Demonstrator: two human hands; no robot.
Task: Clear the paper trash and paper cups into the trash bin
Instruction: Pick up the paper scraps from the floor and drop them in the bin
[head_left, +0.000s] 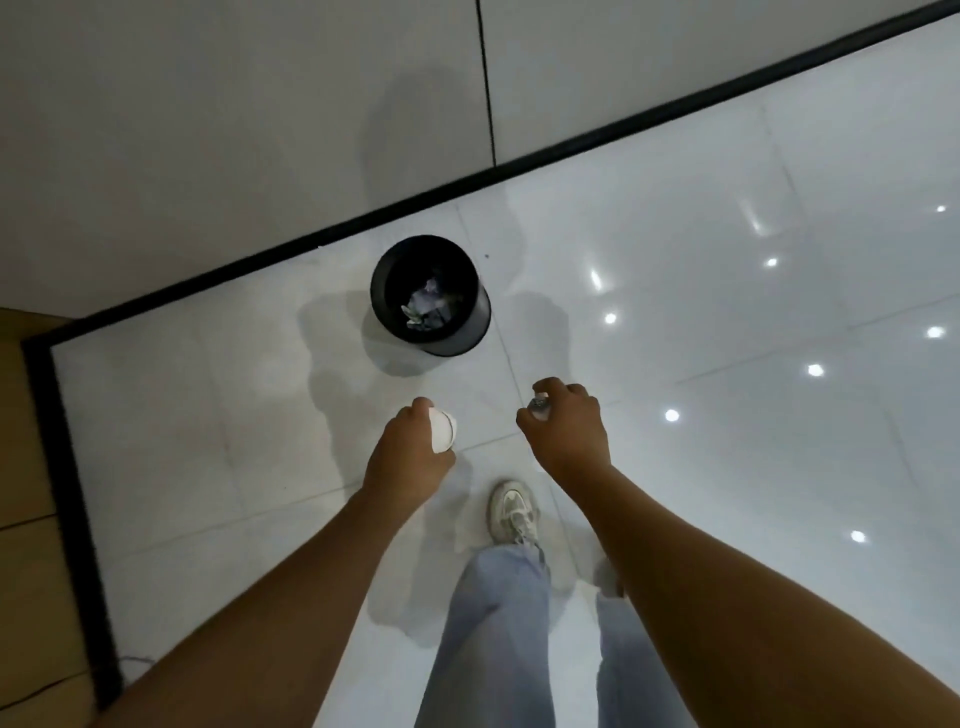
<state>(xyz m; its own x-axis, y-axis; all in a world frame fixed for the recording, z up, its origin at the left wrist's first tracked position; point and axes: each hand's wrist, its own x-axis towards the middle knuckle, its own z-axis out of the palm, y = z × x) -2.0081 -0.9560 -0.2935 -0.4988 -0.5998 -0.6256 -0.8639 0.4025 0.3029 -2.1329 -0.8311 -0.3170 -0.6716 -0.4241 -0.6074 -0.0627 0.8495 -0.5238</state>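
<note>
A round black trash bin stands on the white tiled floor close to the wall, with crumpled paper lying at its bottom. My left hand grips a white paper cup, held in the air short of the bin. My right hand is curled round a small crumpled piece of paper, also short of the bin and to its right. Both arms are stretched forward over the floor.
A black skirting strip runs along the grey wall behind the bin and turns down the left side. My leg in light jeans and a white sneaker stand on the glossy floor below the hands. Wooden flooring shows at far left.
</note>
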